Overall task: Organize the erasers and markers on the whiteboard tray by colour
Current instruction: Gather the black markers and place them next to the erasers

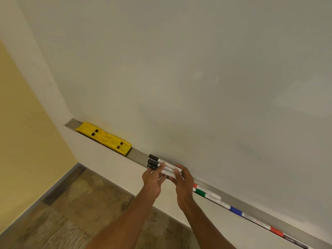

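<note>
**Step in hand: seat the black group on the tray.**

Three black markers (pixel 156 163) lie side by side as one bundle, caps pointing left, at the level of the tray (pixel 140 156). It cannot be told whether they rest on it. The left hand (pixel 152 180) grips the barrels just behind the caps with its fingers curled over them. The right hand (pixel 183 184) holds the rear ends, fingers wrapped over the top. Neither hand is free.

Layout along the tray:
- Two yellow erasers (pixel 104 138) sit end to end at the far left, touching.
- Bare tray lies between the erasers and the bundle.
- A red-capped marker (pixel 195 186) and a green marker (pixel 201 192) lie just beside the right hand.
- A blue marker (pixel 235 211) and a red marker (pixel 276 231) lie farther right, in line.

Recommended procedure:
1. Hold the three barrels parallel to the whiteboard (pixel 179 78) and keep the caps level with one another.
2. Lower the bundle flat into the tray channel, not onto its front lip.
3. Release the right hand first and steady the bundle with the left, so that no marker rolls.
4. Leave a visible gap on each side of the black group.

Caution: the two reds are well apart and probably need grouping next. The far right end of the tray is too blurred to read.
</note>
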Demonstrator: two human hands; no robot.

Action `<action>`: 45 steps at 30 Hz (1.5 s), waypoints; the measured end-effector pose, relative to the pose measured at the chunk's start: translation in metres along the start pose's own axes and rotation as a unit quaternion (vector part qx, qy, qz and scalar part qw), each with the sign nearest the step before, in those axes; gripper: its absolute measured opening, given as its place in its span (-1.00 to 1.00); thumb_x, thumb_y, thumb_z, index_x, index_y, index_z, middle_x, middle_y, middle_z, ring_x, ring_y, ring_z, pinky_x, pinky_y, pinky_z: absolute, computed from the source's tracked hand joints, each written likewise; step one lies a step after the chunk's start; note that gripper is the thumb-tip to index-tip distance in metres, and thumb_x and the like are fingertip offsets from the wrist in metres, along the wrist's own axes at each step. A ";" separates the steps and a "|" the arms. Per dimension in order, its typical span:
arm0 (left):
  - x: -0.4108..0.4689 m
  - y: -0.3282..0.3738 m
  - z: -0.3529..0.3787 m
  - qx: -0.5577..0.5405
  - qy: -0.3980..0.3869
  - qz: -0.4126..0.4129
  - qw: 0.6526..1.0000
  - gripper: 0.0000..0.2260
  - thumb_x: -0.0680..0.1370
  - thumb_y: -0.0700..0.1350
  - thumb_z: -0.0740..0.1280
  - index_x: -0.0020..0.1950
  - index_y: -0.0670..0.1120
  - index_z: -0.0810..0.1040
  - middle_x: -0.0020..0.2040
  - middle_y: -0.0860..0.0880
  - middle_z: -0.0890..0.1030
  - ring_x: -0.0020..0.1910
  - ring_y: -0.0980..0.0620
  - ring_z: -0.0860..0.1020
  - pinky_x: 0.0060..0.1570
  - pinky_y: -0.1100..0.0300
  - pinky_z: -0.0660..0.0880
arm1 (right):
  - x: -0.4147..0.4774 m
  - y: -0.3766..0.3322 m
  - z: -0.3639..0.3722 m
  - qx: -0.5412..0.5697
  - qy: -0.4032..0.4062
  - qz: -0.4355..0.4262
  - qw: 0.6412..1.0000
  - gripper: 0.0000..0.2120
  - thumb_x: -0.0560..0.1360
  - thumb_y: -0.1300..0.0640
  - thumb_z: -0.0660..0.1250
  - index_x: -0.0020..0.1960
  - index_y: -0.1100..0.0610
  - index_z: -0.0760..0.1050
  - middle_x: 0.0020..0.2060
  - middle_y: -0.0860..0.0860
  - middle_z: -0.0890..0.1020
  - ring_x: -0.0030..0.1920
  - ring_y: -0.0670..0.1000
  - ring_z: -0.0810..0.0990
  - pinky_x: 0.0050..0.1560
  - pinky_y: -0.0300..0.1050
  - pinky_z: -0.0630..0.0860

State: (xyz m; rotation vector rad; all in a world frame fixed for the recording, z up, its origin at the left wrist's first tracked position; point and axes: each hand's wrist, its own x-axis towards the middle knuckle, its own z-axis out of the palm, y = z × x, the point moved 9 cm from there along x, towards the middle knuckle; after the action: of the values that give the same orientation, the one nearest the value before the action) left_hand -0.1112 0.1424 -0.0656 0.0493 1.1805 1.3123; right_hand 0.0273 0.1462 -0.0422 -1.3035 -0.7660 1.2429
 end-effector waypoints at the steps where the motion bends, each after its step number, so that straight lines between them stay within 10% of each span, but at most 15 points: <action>1: 0.005 0.008 -0.004 0.007 0.002 0.008 1.000 -0.71 0.47 -0.28 0.41 0.18 -0.23 0.52 0.08 -0.22 0.61 -0.02 -0.20 0.62 -0.12 0.04 0.58 | 0.002 0.002 0.007 -0.006 0.005 0.001 1.000 -0.85 0.56 0.24 0.26 0.11 0.20 0.52 0.02 0.20 0.63 0.02 0.15 0.66 -0.06 -0.09 0.67; 8: 0.037 0.082 -0.032 0.139 0.062 0.160 0.975 -0.46 0.37 -0.20 0.53 0.28 -0.14 0.40 0.13 -0.08 0.55 -0.04 -0.07 0.57 -0.26 0.33 0.54 | 0.016 0.013 0.057 0.000 0.043 0.021 0.999 -0.88 0.54 0.27 0.27 0.04 0.16 0.53 0.01 0.18 0.61 -0.01 0.13 0.63 -0.22 -0.25 0.65; 12: 0.048 0.121 -0.042 0.256 0.079 0.271 0.925 -0.56 0.52 -0.13 0.38 0.36 -0.15 0.35 0.29 -0.12 0.49 0.23 -0.12 0.49 0.11 0.13 0.52 | 0.025 0.026 0.074 -0.006 0.066 0.051 0.996 -0.87 0.54 0.32 0.27 0.05 0.21 0.53 0.04 0.23 0.60 0.05 0.20 0.61 -0.09 -0.03 0.66; 18: 0.044 0.130 -0.023 0.573 -0.044 0.419 0.703 -0.69 0.65 -0.13 0.10 0.36 -0.12 0.41 0.33 -0.11 0.50 0.32 -0.10 0.44 0.31 0.06 0.37 | 0.027 0.040 0.091 -0.038 0.113 0.081 0.989 -0.89 0.54 0.34 0.26 -0.02 0.18 0.51 0.02 0.22 0.52 0.00 0.19 0.59 -0.33 -0.25 0.64; 21: 0.049 0.101 -0.011 0.704 -0.161 0.437 0.537 -0.61 0.64 -0.19 0.08 0.48 -0.17 0.25 0.49 -0.13 0.30 0.50 -0.08 0.20 0.49 0.03 0.05 | 0.028 0.041 0.098 -0.053 0.121 0.077 0.988 -0.89 0.55 0.34 0.24 0.03 0.22 0.49 0.01 0.20 0.48 -0.03 0.17 0.56 -0.41 -0.33 0.60; 23: 0.056 0.086 -0.014 0.741 -0.190 0.420 0.489 -0.55 0.63 -0.20 0.05 0.53 -0.15 0.09 0.56 -0.11 0.12 0.55 -0.06 0.03 0.51 0.06 -0.11 | 0.028 0.041 0.102 -0.075 0.120 0.074 0.987 -0.88 0.55 0.34 0.22 0.07 0.26 0.47 -0.02 0.19 0.50 -0.05 0.14 0.56 -0.41 -0.34 0.59; 28: 0.065 0.078 -0.020 0.764 -0.185 0.398 0.473 -0.49 0.63 -0.23 0.01 0.55 -0.11 -0.09 0.58 -0.08 -0.10 0.55 -0.05 -0.15 0.41 0.20 -0.33 | 0.030 0.044 0.110 -0.152 0.111 0.090 0.978 -0.82 0.57 0.33 0.19 0.17 0.31 0.41 0.03 0.26 0.52 -0.05 0.11 0.52 -0.04 0.04 0.58; 45: 0.064 0.084 -0.023 0.759 -0.171 0.400 0.483 -0.48 0.63 -0.26 0.01 0.55 -0.13 -0.13 0.58 -0.07 -0.12 0.55 0.00 -0.17 0.46 0.21 -0.26 | 0.025 0.025 0.128 -0.551 0.048 0.062 0.831 -0.63 0.52 0.32 0.20 0.30 0.11 0.32 0.18 0.19 0.49 0.22 0.20 0.45 0.19 0.11 0.47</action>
State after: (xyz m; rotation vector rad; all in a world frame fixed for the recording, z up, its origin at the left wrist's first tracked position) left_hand -0.1989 0.2058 -0.0649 2.2929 1.6332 0.3900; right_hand -0.0931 0.2012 -0.0485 -2.3439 -1.4404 0.7695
